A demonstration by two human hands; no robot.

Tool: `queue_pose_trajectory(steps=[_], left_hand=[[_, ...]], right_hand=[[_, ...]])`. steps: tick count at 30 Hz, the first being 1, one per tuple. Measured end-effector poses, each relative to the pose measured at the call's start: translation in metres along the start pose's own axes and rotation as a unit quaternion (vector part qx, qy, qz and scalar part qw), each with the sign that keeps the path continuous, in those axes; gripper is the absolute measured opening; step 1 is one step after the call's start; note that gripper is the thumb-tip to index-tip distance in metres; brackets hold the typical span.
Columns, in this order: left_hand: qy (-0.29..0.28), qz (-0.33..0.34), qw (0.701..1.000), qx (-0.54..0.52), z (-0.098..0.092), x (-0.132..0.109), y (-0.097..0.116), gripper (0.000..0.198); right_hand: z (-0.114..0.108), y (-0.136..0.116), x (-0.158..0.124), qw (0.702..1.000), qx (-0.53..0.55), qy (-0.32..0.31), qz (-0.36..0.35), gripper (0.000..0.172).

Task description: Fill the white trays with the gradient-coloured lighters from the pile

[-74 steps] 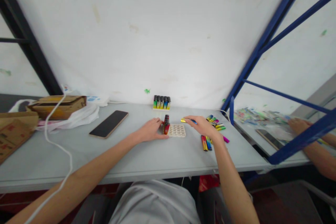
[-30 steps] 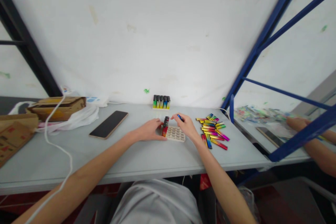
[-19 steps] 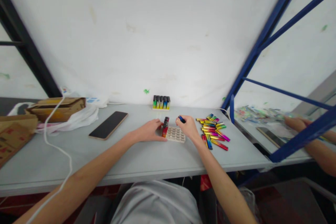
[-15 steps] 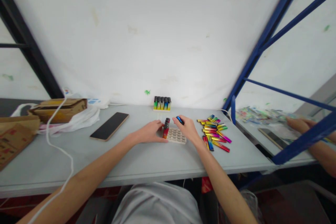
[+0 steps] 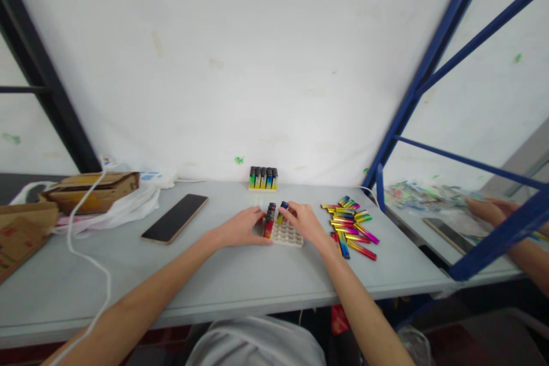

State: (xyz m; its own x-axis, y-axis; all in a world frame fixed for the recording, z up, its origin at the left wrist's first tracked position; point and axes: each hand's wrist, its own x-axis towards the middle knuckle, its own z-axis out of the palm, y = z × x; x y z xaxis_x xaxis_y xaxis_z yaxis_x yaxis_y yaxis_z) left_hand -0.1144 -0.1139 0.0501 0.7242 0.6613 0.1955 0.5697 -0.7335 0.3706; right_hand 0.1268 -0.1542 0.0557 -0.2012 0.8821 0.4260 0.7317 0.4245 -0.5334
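Note:
A cream tray with round holes point(image 5: 288, 235) lies mid-table. Several lighters point(image 5: 270, 219) stand upright along its left side. My left hand point(image 5: 242, 226) rests against the tray's left edge, fingers curled beside those lighters. My right hand point(image 5: 302, 219) is over the tray's far side, fingers closed on a blue-and-yellow lighter point(image 5: 282, 210) held upright next to the standing row. To the right lies a loose pile of colourful lighters point(image 5: 350, 225).
A filled tray of lighters point(image 5: 263, 178) stands by the wall. A dark phone point(image 5: 175, 225) lies left of my hands, with a plastic bag point(image 5: 124, 201), cardboard boxes point(image 5: 92, 189) and a white cable point(image 5: 86, 251) further left. Blue frame bars point(image 5: 407, 108) rise on the right; another person's hand point(image 5: 486, 209) works beyond them.
My right hand took a lighter from the pile on the right, carried it left and turned it upright at the tray. My left hand stayed by the tray.

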Motion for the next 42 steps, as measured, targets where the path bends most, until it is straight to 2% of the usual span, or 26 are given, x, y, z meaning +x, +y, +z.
queue_pose_trajectory(steps=[3, 9, 13, 19, 22, 26, 29, 31, 33, 35, 39, 42], left_hand=[[-0.005, -0.002, 1.0, -0.007, 0.0, 0.0, -0.001, 0.065], [-0.003, 0.002, 1.0, -0.02, 0.001, 0.0, -0.003, 0.063], [0.0, 0.001, 1.0, -0.023, 0.001, 0.0, -0.003, 0.063], [-0.009, -0.002, 1.0, -0.013, 0.001, 0.0, -0.003, 0.063], [-0.008, -0.003, 1.0, -0.008, 0.0, 0.0, -0.003, 0.063], [-0.013, -0.006, 1.0, -0.002, -0.002, -0.001, 0.0, 0.064], [-0.014, -0.005, 1.0, 0.001, -0.003, -0.001, 0.001, 0.062], [-0.013, -0.003, 1.0, 0.001, -0.003, -0.001, 0.001, 0.062], [-0.011, -0.003, 1.0, 0.002, -0.002, -0.001, 0.001, 0.063], [-0.01, -0.003, 1.0, 0.004, -0.001, -0.001, 0.0, 0.063], [-0.013, -0.005, 1.0, -0.005, -0.001, -0.001, 0.0, 0.065], [-0.012, -0.007, 1.0, -0.008, -0.002, -0.001, 0.001, 0.065]], right_hand=[[0.0, 0.002, 0.0, 1.0, -0.009, -0.026, 0.008, 0.036], [-0.004, 0.005, -0.001, 1.0, -0.014, -0.025, -0.004, 0.032], [-0.005, 0.002, 0.0, 0.996, -0.039, -0.072, -0.031, 0.03], [0.008, -0.002, -0.001, 0.988, -0.125, -0.092, -0.012, 0.011], [0.006, 0.004, -0.004, 0.988, -0.12, -0.1, -0.022, 0.014], [-0.023, 0.03, -0.004, 0.994, -0.097, -0.051, -0.02, 0.027], [-0.056, 0.06, -0.005, 0.989, -0.142, 0.001, 0.048, 0.028], [-0.076, 0.082, -0.01, 0.977, -0.186, 0.056, 0.085, 0.033], [-0.091, 0.101, -0.018, 0.965, -0.221, 0.08, 0.114, 0.038], [-0.101, 0.114, -0.026, 0.955, -0.249, 0.052, 0.151, 0.041], [-0.105, 0.125, -0.035, 0.94, -0.27, -0.051, 0.201, 0.04], [-0.104, 0.125, -0.036, 0.939, -0.271, -0.043, 0.209, 0.032]])
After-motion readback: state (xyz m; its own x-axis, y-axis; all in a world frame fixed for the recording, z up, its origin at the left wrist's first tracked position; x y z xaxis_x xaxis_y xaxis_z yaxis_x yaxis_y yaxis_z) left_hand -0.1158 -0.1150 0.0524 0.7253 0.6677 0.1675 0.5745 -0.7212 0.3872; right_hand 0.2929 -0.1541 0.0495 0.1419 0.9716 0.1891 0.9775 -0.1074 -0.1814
